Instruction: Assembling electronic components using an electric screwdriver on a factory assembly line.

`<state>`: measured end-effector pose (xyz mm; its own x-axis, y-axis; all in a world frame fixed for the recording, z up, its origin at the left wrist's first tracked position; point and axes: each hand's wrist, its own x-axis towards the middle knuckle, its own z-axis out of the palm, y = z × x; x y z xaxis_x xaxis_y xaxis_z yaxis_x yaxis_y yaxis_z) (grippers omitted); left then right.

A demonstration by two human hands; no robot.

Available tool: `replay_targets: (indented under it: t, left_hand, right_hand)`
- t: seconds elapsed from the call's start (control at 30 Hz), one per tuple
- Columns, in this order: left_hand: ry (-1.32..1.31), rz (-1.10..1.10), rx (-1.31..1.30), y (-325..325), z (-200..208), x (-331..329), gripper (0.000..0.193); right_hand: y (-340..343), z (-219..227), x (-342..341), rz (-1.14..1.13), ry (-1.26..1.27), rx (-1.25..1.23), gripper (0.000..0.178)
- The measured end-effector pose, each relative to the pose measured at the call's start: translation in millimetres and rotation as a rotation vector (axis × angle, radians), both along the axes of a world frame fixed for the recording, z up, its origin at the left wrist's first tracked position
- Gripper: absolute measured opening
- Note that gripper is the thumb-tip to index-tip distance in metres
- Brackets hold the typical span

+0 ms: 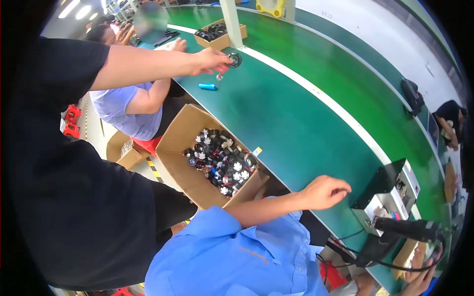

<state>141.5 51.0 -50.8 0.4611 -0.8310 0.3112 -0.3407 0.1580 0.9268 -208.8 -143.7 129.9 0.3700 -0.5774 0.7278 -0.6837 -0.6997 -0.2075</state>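
My left hand [325,192] reaches over the green table [296,138] from a blue short sleeve. Its fingers are curled; what they hold, if anything, I cannot make out. No right hand that I can tell as mine shows. Left of my arm stands an open cardboard box [175,140] with many small black motors [222,163], some bearing white wheel-like pieces and wires. Across the left, a standing person in black holds a round black part [235,60] over the table. Below that hand a blue cylinder [208,87] hangs or lies, linked by thin wires.
A black and silver machine [387,197] stands to the right, beside a black cylindrical tool [407,228] with a cable. Another person's hand [419,282] shows by a small box [409,256]. A seated person [131,111] works leftward, near a box of black parts [217,37].
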Motion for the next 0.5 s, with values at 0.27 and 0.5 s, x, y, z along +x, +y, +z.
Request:
replay_targets:
  t: [0.27,0.5]
  left_hand:
    - [0.423,-0.162,-0.072,17,11,-1,0.017]
    - [0.554,-0.164,-0.016,40,25,12,0.025]
  right_hand:
    - [97,17,39,0.564,0.226,0.542,0.045]
    - [142,-21,96,0.874,0.21,0.74,0.052]
